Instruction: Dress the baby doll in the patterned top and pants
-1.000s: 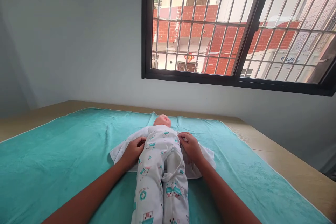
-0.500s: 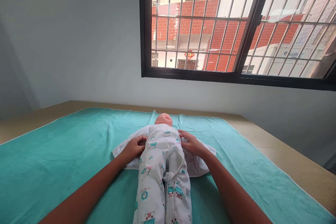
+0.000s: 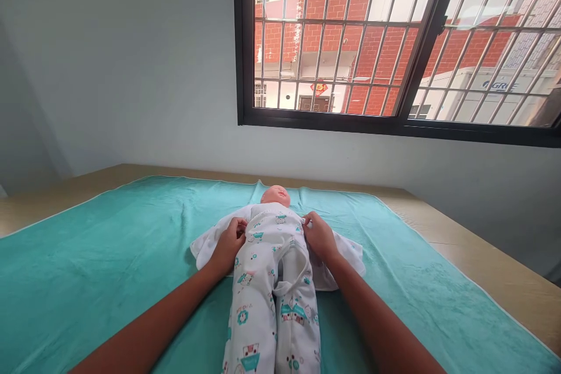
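A baby doll [image 3: 276, 195] lies on its back on a green blanket [image 3: 131, 251], its head away from me. It wears white printed baby pants [image 3: 254, 280], pulled up high over its body, and a white top [image 3: 210, 239] spread out on both sides. My left hand [image 3: 231, 242] is closed at the left edge of the pants' waist, its fingertips partly hidden. On the opposite side my right hand [image 3: 319, 236] pinches the waistband's right edge between thumb and fingers. The pants' legs stretch towards me between my forearms.
The blanket covers most of a wooden surface [image 3: 473, 263], whose bare edges show left, right and behind. Beyond it stands a pale wall [image 3: 153, 99] with a barred, black-framed window [image 3: 324, 120].
My right hand's fingers have gone from spread out to a pinch at the waistband. My left hand has shifted slightly up along the pants' side. The view has tilted slightly.
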